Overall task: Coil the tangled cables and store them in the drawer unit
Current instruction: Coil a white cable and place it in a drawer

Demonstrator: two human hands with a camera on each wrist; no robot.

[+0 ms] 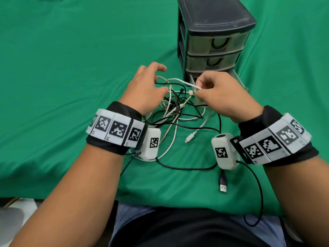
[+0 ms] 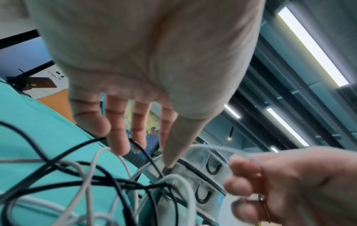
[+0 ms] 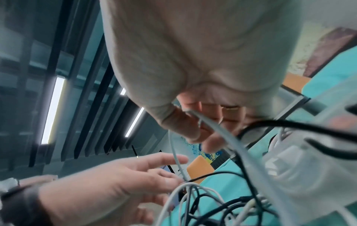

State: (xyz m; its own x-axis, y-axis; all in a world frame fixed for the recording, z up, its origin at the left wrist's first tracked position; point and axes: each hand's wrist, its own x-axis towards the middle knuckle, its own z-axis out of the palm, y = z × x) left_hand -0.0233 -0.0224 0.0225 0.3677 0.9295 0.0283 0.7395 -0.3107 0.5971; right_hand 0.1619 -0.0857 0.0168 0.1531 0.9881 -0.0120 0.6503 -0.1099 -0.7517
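Note:
A tangle of black and white cables [image 1: 176,111] lies on the green cloth in front of the dark drawer unit [image 1: 211,38]. My right hand [image 1: 201,90] pinches a white cable [image 1: 179,81] between thumb and fingers just before the unit's bottom drawer; the right wrist view shows that white cable [image 3: 204,122] held at the thumb. My left hand [image 1: 160,81] hovers over the left of the tangle with fingers spread and loose, holding nothing; in the left wrist view its fingers [image 2: 117,137] hang just above the cables [image 2: 96,175].
The bottom drawer [image 1: 236,78] looks pulled out behind my right hand; the upper two are closed. A black USB plug [image 1: 223,187] and a white plug [image 1: 191,137] lie nearer me. Green cloth [image 1: 71,68] spreads wide to the left.

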